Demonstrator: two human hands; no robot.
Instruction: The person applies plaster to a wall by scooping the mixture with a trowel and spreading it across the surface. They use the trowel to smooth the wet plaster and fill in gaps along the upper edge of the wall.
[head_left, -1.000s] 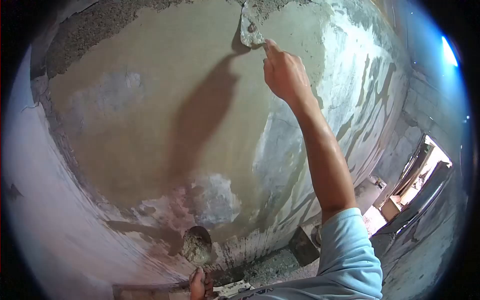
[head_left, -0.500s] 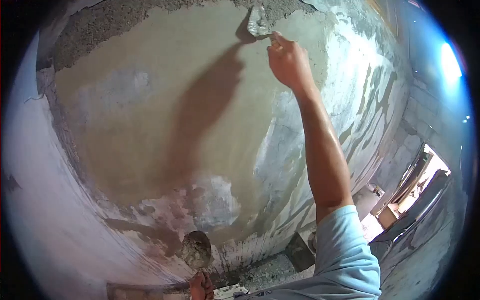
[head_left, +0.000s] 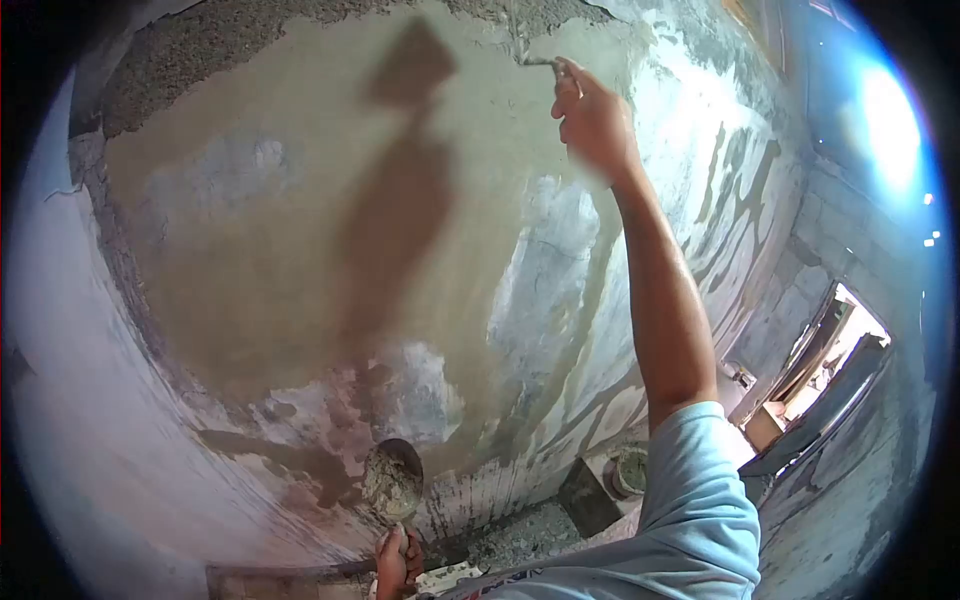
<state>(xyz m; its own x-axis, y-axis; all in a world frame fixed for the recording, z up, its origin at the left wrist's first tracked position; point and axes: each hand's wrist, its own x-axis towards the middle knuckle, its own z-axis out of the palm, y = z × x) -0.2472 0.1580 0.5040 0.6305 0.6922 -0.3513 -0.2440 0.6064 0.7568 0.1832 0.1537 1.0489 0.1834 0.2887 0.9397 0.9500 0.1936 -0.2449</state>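
Note:
My right hand (head_left: 600, 118) is raised high and closed around the handle of a trowel (head_left: 522, 42), whose blade shows nearly edge-on and blurs into the wall behind it. Around it spreads a wall coated with damp, grey-brown plaster (head_left: 270, 270); a strip of rough, bare wall (head_left: 190, 65) runs along the top. A spade-shaped shadow falls left of the trowel. Low in the view, my left hand (head_left: 398, 562) grips the handle of a round scoop (head_left: 392, 482) containing wet mortar. The scoop is in front of the lower wall.
A bucket (head_left: 630, 468) stands at lower right beside a dark box-like block (head_left: 590, 500). Rubble (head_left: 520, 540) lies along the wall's foot. A pale side wall (head_left: 70, 370) closes the left. Boards (head_left: 815, 390) lean by a bright opening at right.
My right hand has shifted slightly right, and the trowel has turned edge-on; its shadow now lies farther left, apart from the blade. My left hand has risen a little with the scoop.

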